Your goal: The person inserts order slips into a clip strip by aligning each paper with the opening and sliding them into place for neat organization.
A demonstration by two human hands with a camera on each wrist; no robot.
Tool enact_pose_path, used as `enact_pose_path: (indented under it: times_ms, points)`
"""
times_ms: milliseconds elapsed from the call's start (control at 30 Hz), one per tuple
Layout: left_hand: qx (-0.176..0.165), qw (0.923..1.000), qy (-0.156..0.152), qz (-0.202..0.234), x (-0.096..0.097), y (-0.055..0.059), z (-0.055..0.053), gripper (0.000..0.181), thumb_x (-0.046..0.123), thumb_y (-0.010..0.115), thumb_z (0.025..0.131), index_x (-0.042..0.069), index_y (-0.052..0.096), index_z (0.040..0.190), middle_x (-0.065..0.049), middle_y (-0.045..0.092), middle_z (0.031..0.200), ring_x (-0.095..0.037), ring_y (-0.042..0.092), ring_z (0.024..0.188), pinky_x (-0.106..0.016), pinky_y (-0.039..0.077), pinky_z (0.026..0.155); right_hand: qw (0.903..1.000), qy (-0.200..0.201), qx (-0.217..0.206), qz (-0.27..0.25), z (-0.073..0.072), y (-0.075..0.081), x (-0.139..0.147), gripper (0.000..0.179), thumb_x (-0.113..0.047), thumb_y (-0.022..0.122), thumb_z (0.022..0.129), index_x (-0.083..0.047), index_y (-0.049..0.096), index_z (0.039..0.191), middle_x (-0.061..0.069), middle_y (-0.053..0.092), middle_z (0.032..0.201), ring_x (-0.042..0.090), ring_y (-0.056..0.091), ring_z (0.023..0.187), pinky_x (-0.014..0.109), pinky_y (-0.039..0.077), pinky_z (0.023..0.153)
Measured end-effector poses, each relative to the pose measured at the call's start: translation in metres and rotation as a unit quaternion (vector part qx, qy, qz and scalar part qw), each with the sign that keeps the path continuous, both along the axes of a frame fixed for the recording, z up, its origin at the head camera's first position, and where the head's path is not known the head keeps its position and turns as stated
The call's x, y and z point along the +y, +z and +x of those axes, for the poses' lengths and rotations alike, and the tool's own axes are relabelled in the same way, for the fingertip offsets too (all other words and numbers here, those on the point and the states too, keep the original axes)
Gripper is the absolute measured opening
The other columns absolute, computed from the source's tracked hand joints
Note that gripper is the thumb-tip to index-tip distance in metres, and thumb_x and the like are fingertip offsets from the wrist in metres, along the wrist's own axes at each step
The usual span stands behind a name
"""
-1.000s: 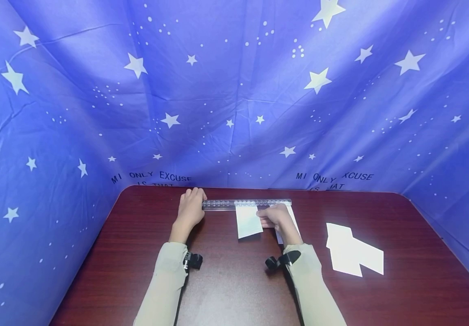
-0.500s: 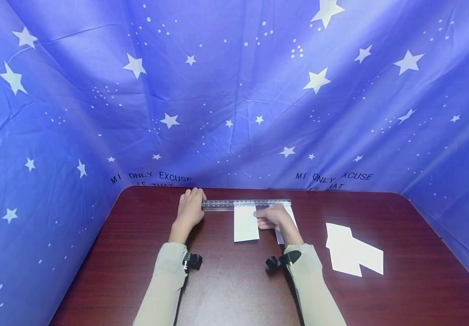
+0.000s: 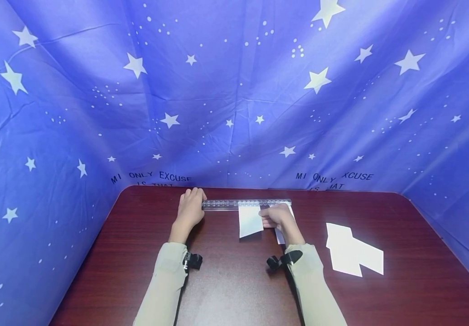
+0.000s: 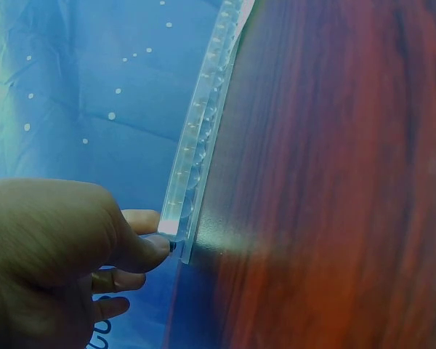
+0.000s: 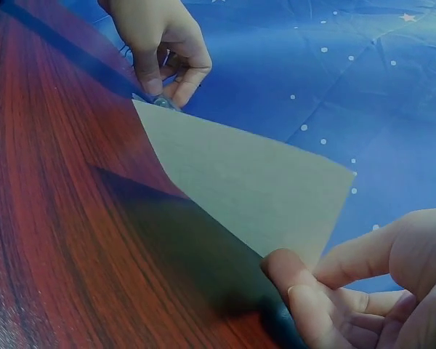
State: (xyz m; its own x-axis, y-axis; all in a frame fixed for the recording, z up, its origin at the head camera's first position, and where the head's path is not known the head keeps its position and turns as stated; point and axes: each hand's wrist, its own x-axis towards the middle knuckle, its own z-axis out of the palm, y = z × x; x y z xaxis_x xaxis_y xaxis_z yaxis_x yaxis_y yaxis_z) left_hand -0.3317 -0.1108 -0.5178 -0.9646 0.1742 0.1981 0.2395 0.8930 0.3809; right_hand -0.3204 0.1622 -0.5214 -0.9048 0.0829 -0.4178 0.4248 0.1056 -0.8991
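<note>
At the far side of the table, my left hand point(image 3: 191, 208) pinches the left end of a long clear plastic strip point(image 4: 195, 138) with a row of round shapes along it. My right hand point(image 3: 277, 216) holds a white paper card point(image 3: 251, 222) by its right edge, between thumb and fingers in the right wrist view. The card's top edge overlaps the strip, while its near edge is raised on the right and casts a shadow. Another white card point(image 3: 279, 237) lies behind my right hand, mostly hidden by it, at the strip's right end.
Several white cards point(image 3: 345, 253) lie overlapping on the right of the dark red wooden table point(image 3: 226, 290). A blue curtain point(image 3: 234, 90) printed with stars hangs close behind the table and along both sides. A strap with a black device point(image 3: 285, 259) is on each wrist.
My right hand and the card shifted slightly left, with the card's near edge level, then back right with its near right corner raised. The left hand and strip stayed put.
</note>
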Motion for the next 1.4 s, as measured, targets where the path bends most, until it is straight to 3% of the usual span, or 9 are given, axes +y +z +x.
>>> enact_pose_path:
  times_ms: [167, 433, 700, 933, 1033, 1400]
  points:
    - [-0.003, 1.0, -0.001, -0.001, -0.0004, -0.0007, -0.0005, 0.035, -0.01, 0.071, 0.073, 0.004, 0.06, 0.103, -0.011, 0.06, 0.104, -0.032, 0.05, 0.102, -0.047, 0.04, 0.101, 1.0, -0.001, -0.004, -0.003, 0.0004, 0.0012, 0.0008, 0.005, 0.004, 0.065, 0.088, 0.008, 0.067, 0.09, 0.0, 0.064, 0.054, 0.006, 0.063, 0.048, 0.021, 0.056, 0.051]
    - [-0.001, 1.0, -0.001, -0.001, -0.0005, -0.0011, -0.0008, 0.036, -0.011, 0.07, 0.071, 0.004, 0.061, 0.102, -0.011, 0.061, 0.103, -0.032, 0.05, 0.102, -0.048, 0.04, 0.1, 0.9996, 0.024, -0.006, 0.012, 0.0005, 0.0023, 0.0012, 0.024, -0.001, 0.069, 0.088, 0.015, 0.067, 0.106, 0.0, 0.063, 0.059, 0.006, 0.063, 0.051, 0.022, 0.058, 0.056]
    - [-0.007, 1.0, -0.001, 0.001, -0.0002, -0.0003, -0.0006, 0.035, -0.011, 0.07, 0.073, 0.004, 0.06, 0.104, -0.011, 0.06, 0.104, -0.032, 0.049, 0.103, -0.047, 0.039, 0.102, 0.9996, 0.017, -0.007, 0.021, 0.0015, 0.0018, 0.0001, 0.024, -0.001, 0.07, 0.087, 0.014, 0.066, 0.106, -0.001, 0.06, 0.058, 0.005, 0.06, 0.05, 0.02, 0.056, 0.053]
    - [0.003, 1.0, -0.003, 0.0, -0.0005, -0.0022, -0.0005, 0.036, -0.011, 0.07, 0.071, 0.005, 0.06, 0.102, -0.01, 0.06, 0.102, -0.031, 0.05, 0.101, -0.046, 0.04, 0.099, 0.9998, 0.009, 0.004, 0.017, 0.0018, 0.002, 0.0008, 0.004, 0.002, 0.067, 0.086, 0.005, 0.065, 0.088, -0.002, 0.059, 0.055, 0.004, 0.059, 0.047, 0.02, 0.056, 0.051]
    - [0.0, 1.0, -0.002, 0.0, -0.0007, -0.0027, -0.0013, 0.036, -0.011, 0.07, 0.072, 0.005, 0.06, 0.102, -0.011, 0.06, 0.102, -0.031, 0.049, 0.101, -0.046, 0.04, 0.099, 0.9999, 0.008, 0.007, 0.011, 0.0016, 0.0021, 0.0014, 0.008, 0.003, 0.067, 0.086, 0.0, 0.061, 0.081, -0.003, 0.057, 0.053, 0.003, 0.057, 0.045, 0.02, 0.054, 0.049]
    - [0.0, 1.0, -0.002, 0.0, -0.0009, -0.0041, -0.0032, 0.036, -0.01, 0.069, 0.072, 0.005, 0.06, 0.103, -0.011, 0.06, 0.103, -0.032, 0.05, 0.102, -0.046, 0.04, 0.098, 0.9999, 0.0, -0.001, 0.015, 0.0009, 0.0037, 0.0046, 0.006, 0.002, 0.068, 0.086, 0.002, 0.062, 0.085, -0.002, 0.056, 0.054, 0.004, 0.055, 0.047, 0.02, 0.055, 0.05]
